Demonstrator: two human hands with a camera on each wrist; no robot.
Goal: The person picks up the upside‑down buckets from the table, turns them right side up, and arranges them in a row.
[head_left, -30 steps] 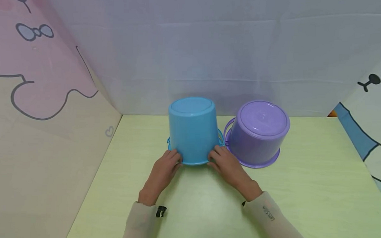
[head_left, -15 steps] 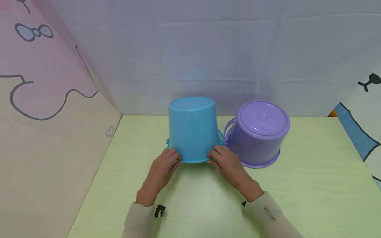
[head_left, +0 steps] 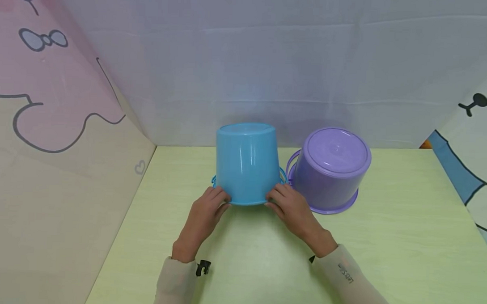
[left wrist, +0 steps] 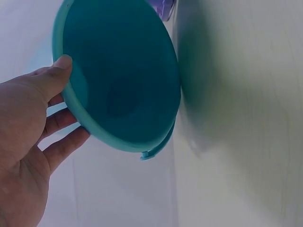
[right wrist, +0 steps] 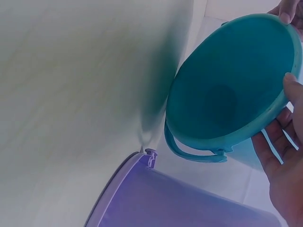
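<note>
The blue bucket (head_left: pixel 247 165) is standing bottom-up, its long axis leaning toward twelve o'clock, its near rim clear of the worktop (head_left: pixel 243 259). The left hand (head_left: pixel 206 211) is pinching that rim at seven, the right hand (head_left: pixel 293 210) at five; a purple bucket (head_left: pixel 331 173) is sitting at three.

Upside-down purple bucket (head_left: pixel 333 173), pale green table (head_left: pixel 406 220), pale backdrop (head_left: pixel 251 58), cartoon-printed left panel (head_left: pixel 60 208) (grey-outlined bow tie (head_left: pixel 46 40))

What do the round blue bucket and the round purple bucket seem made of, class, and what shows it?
Round blue bucket: probably glossy plastic; bright reflections streak its smooth wall. Round purple bucket: likely semi-glossy plastic; a pale sheen shows on its base.
</note>
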